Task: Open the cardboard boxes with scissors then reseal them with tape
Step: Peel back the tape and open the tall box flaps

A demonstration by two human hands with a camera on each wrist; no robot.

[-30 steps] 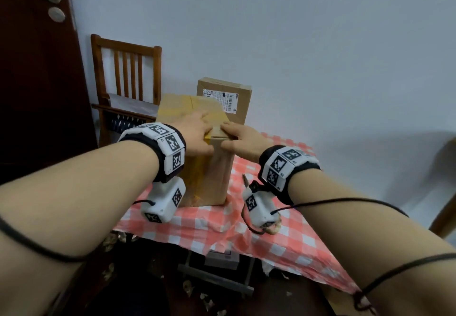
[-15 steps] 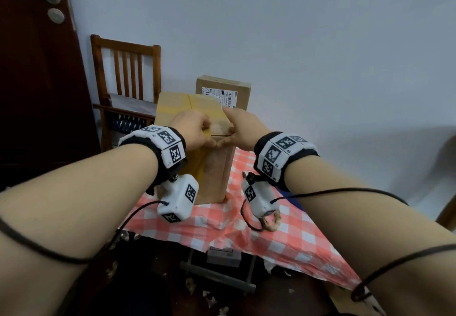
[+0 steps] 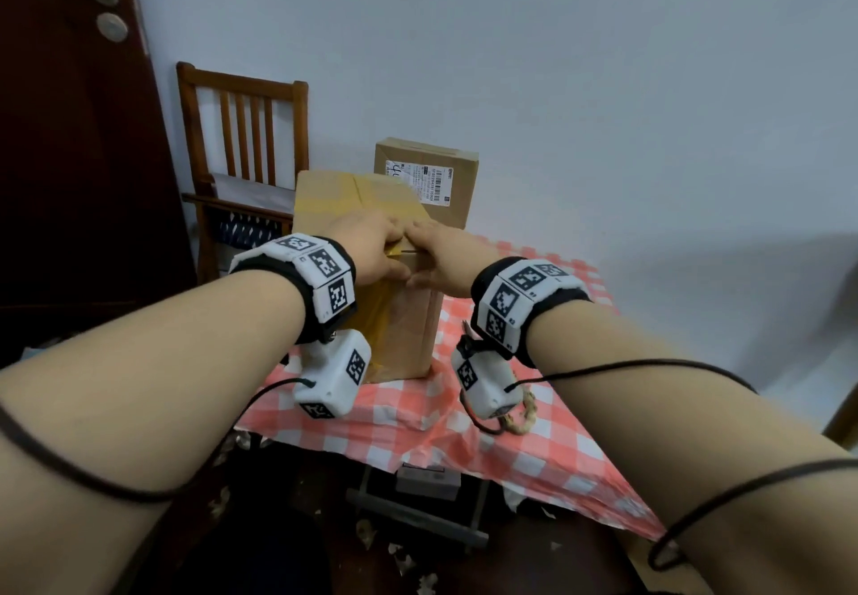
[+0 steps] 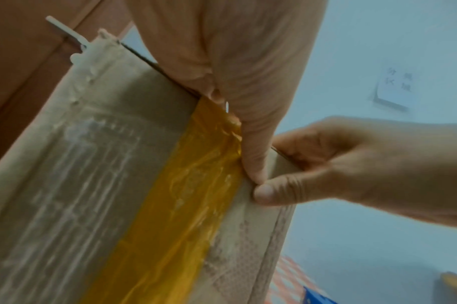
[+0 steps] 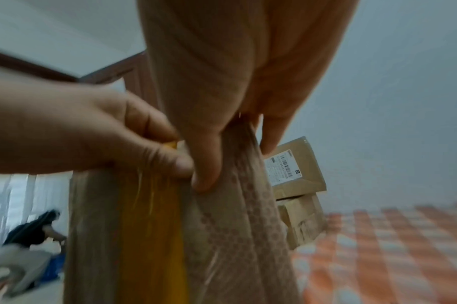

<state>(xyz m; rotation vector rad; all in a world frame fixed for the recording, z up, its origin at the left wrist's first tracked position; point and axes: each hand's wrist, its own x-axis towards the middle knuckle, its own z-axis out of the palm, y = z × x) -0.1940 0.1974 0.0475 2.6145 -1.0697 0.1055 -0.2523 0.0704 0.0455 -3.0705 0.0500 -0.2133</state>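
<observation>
A tall cardboard box (image 3: 408, 334) stands on the checked table, with a strip of yellow tape (image 4: 186, 205) running over its top and down its near face. My left hand (image 3: 371, 250) grips the near top edge, its thumb (image 4: 256, 160) pressed along the tape's side on the front face. My right hand (image 3: 445, 255) grips the same edge right beside it, fingers over the top and thumb (image 5: 206, 174) on the front face. The two thumbs nearly touch. No scissors show in any view.
A second cardboard box (image 3: 432, 181) with a white label stands behind, on another box (image 5: 300, 218). The red-and-white cloth (image 3: 510, 446) covers the table; a tan ring-shaped object (image 3: 522, 413) lies on it under my right wrist. A wooden chair (image 3: 241, 130) and dark door (image 3: 69, 130) are at left.
My hands have drawn together at the box's near top edge. The right hand went from lying on the lid to gripping the edge with its thumb on the front face.
</observation>
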